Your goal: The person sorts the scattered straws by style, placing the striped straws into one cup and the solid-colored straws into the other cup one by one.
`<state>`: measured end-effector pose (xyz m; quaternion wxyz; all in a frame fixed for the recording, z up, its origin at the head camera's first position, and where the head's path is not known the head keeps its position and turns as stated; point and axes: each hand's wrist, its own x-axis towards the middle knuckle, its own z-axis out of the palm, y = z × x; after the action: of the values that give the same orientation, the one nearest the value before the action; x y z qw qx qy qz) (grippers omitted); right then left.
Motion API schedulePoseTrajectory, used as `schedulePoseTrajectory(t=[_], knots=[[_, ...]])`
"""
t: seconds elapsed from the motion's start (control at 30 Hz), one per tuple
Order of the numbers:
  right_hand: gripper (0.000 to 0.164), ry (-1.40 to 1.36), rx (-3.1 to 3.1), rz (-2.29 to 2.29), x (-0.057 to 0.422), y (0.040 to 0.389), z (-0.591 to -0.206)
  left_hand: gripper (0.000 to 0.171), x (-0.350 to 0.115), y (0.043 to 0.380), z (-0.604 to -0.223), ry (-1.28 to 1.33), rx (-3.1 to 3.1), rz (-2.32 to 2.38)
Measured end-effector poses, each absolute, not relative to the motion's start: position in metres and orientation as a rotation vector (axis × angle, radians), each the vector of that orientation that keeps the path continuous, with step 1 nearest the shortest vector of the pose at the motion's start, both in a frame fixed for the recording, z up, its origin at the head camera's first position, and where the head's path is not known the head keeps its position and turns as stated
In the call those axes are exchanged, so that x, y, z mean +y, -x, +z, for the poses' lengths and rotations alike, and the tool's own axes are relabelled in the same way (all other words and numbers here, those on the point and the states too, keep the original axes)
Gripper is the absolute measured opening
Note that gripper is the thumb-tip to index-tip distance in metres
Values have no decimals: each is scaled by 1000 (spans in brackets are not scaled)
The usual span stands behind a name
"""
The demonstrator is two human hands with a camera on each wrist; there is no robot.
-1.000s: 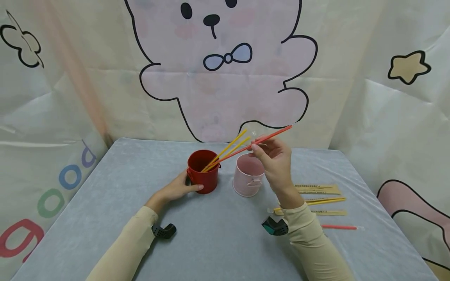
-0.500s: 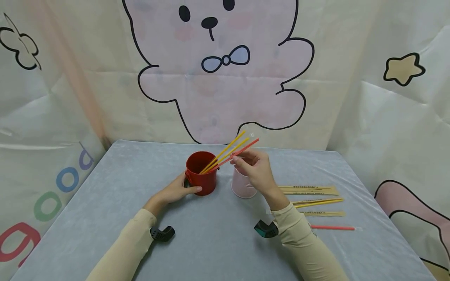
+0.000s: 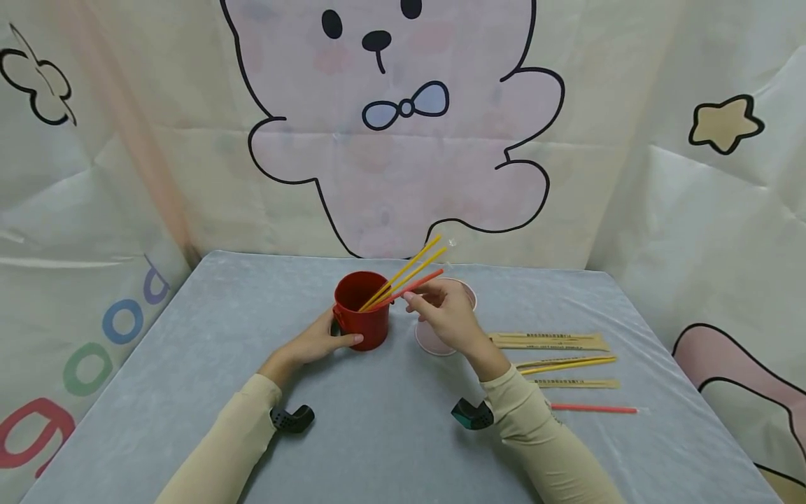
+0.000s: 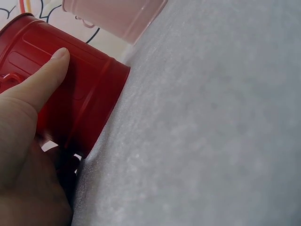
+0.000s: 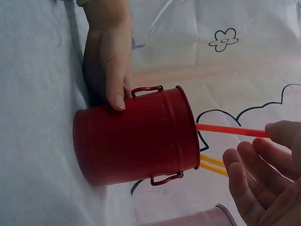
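A small red metal bucket (image 3: 373,327) stands upright on the cloth, its side handles visible in the right wrist view. My left hand (image 3: 315,341) grips it from the left, thumb (image 4: 52,75) across its front wall. Two yellow straws (image 3: 420,259) lean out of it toward the right. Between thumb and fingers, my right hand (image 3: 452,318) pinches a red straw (image 5: 230,130) that slants down past the rim into the bucket; its lower end is hidden inside. Partly behind the right hand stands a pink bucket (image 3: 431,340).
On the right of the blue-grey cloth (image 3: 390,434) lie paper-wrapped straws (image 3: 560,341), yellow straws (image 3: 576,363), another paper wrapper (image 3: 579,383) and a red straw (image 3: 595,408). A printed curtain (image 3: 208,196) rises behind the table's back edge.
My right hand has moved left and down, bringing the red straw lower into the red bucket beside the yellow ones. My left hand keeps its grip on the bucket.
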<state>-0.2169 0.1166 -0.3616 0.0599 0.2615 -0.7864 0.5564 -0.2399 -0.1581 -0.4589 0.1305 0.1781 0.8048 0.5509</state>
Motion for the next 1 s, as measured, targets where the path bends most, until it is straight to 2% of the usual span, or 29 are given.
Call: schedulePoseTrajectory(t=[1.0], knots=[[26, -710, -2367, 1647, 113, 214, -362, 83, -158, 240, -460, -513, 2347, 1596]])
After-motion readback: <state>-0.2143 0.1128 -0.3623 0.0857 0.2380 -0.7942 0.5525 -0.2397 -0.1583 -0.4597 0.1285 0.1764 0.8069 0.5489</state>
